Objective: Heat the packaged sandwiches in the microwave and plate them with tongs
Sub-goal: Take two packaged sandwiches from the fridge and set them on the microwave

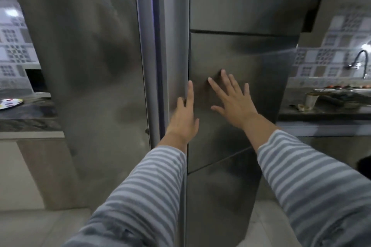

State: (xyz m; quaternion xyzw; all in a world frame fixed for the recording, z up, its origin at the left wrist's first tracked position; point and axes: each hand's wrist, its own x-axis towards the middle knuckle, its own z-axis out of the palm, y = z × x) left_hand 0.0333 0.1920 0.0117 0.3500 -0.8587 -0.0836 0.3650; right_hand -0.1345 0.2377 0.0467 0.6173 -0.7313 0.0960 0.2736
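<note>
A tall steel fridge (241,50) fills the middle of the view. Its left door (90,66) stands slightly ajar, with a thin strip of bluish light in the gap beside it. My left hand (185,115) lies flat along the inner edge of the right-hand door, fingers straight. My right hand (233,98) is spread flat against the right-hand door panel, holding nothing. Both sleeves are grey and white striped. No sandwiches, microwave or tongs are in sight.
A dark stone counter (28,120) at the left carries a white plate with coloured dots (11,103). At the right another counter holds a sink (345,96) with a curved tap (359,62) and some dishes. Pale floor tiles lie below.
</note>
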